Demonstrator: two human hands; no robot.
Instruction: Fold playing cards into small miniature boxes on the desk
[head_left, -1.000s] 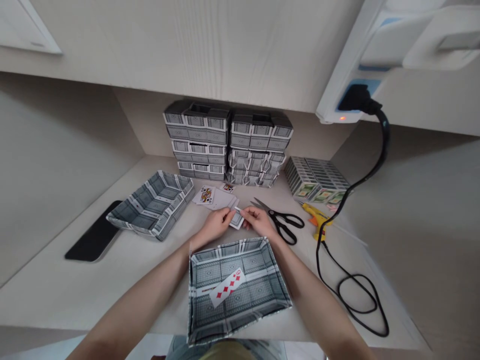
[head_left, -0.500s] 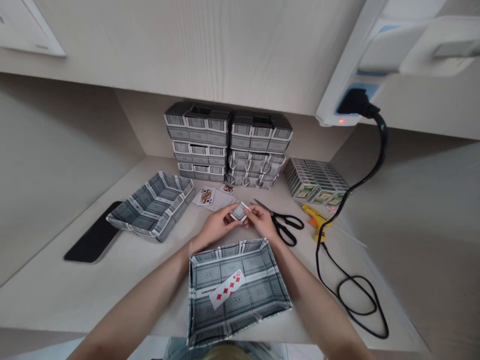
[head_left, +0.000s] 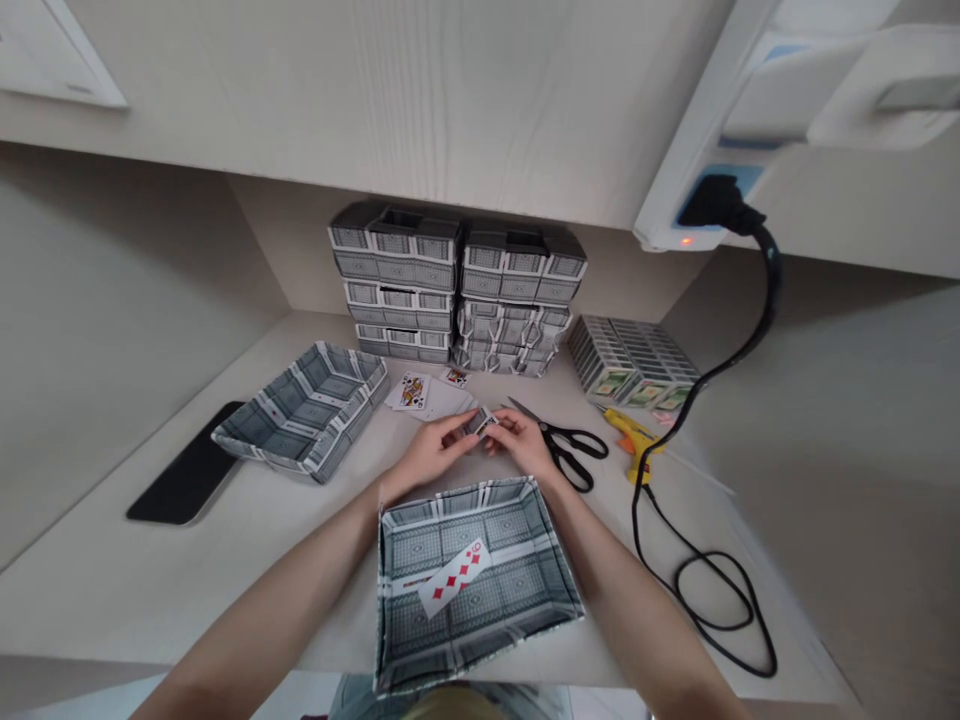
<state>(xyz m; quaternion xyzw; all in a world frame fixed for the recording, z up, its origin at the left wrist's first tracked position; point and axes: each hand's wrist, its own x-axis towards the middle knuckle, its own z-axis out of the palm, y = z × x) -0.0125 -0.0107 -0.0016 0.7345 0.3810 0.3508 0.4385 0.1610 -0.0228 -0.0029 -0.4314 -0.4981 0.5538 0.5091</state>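
Between them, my left hand and my right hand hold a small folded card piece with a grey patterned back and white edges. The fingers of both hands are closed on it. Just in front of my body, between my forearms, lies a tray made of cards, with a red nine of diamonds card inside. Loose cards, some face up, lie behind my left hand. Black-handled scissors rest right beside my right hand.
A second card tray stands at the left by a black phone. Stacked card boxes stand at the back, card packs right of them. A yellow glue gun and black cable lie at the right, below a power strip.
The small card piece has been turned between my fingers and now shows more of its edge. My hands have barely shifted, and the trays and tools have stayed in place.
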